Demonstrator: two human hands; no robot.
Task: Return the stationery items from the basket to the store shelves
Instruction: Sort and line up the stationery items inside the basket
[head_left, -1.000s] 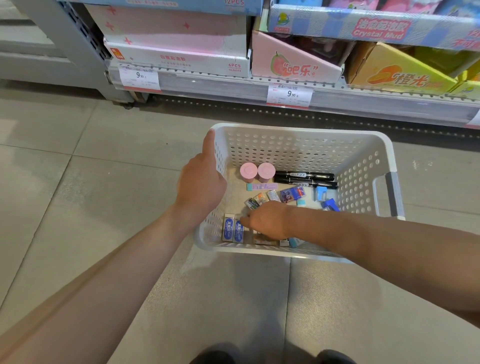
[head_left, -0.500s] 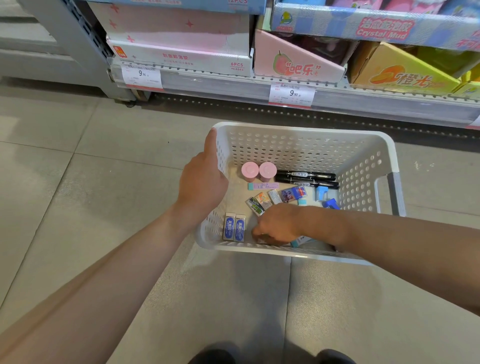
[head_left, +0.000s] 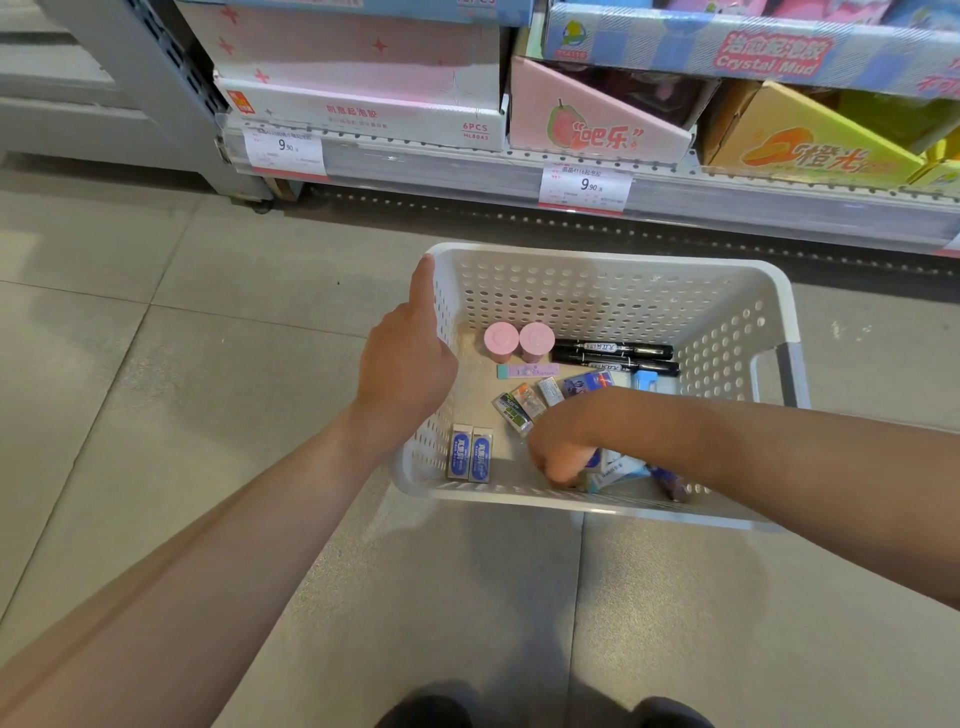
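Observation:
A white perforated basket (head_left: 613, 275) hangs above the floor. My left hand (head_left: 408, 358) grips its left rim, thumb along the top edge. Inside lie two pink round pots (head_left: 517, 340), two black markers (head_left: 613, 356), a pink and teal strip (head_left: 527, 371), two blue-labelled erasers (head_left: 470, 453) and several small packets (head_left: 524, 405). My right hand (head_left: 561, 447) reaches down to the basket's near side, fingers curled on a small white and blue packet (head_left: 605, 467). What lies under the palm is hidden.
A store shelf (head_left: 519, 166) with price tags (head_left: 584, 184) runs across the top, holding pink (head_left: 363, 104), peach-print (head_left: 597, 130) and orange (head_left: 810, 140) boxes. A grey shelf post (head_left: 171, 93) stands at left. Grey tiled floor (head_left: 156, 364) spreads below. My shoes (head_left: 431, 712) show at the bottom edge.
My right hand slid rightward along the basket's near side, away from the two erasers, and curled onto a packet. The left hand kept its grip on the rim.

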